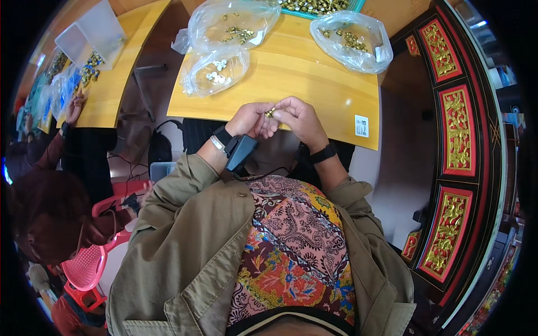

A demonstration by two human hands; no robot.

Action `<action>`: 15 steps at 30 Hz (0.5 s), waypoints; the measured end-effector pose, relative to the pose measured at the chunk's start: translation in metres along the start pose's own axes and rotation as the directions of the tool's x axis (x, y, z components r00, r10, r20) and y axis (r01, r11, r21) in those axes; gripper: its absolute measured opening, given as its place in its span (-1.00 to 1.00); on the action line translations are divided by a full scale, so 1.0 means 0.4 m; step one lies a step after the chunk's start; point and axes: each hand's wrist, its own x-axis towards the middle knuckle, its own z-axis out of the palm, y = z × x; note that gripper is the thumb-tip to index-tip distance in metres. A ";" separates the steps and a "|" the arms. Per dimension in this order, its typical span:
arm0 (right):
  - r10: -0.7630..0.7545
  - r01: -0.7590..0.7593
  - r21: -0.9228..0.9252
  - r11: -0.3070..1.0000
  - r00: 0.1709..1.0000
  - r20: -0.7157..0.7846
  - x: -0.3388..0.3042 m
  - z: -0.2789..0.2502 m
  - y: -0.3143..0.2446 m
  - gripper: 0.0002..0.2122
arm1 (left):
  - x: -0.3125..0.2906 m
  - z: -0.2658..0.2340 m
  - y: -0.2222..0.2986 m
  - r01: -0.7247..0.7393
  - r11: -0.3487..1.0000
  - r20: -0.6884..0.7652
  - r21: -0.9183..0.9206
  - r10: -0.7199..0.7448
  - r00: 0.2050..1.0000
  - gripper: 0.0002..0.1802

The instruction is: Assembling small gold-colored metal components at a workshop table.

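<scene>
My left hand (pixel 253 120) and my right hand (pixel 300 119) meet at the near edge of the yellow wooden table (pixel 302 61). Between their fingertips is a small gold-coloured metal fitting (pixel 270 113), gripped from both sides; its exact kind is too small to tell. Beyond the left hand lies an open clear plastic bag (pixel 238 73) with several small white round pieces. Behind it a larger clear bag (pixel 202 25) holds small brass-coloured parts. At the far right sits another clear bag (pixel 381 42) with gold-coloured pieces.
A green basket (pixel 356 5) full of gold-coloured parts stands at the table's far edge. A white label (pixel 361 126) sticks to the right corner. On the left, another person (pixel 50 215) is by a second table (pixel 106 101) with a clear bin. Carved red-and-gold panels (pixel 457 131) stand on the right.
</scene>
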 end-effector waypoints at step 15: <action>0.095 -0.088 0.074 0.993 0.992 -0.088 0.023 0.034 -0.014 -0.88 | -0.009 -0.013 0.064 -0.085 0.903 -0.028 0.422 0.107 0.994 -0.79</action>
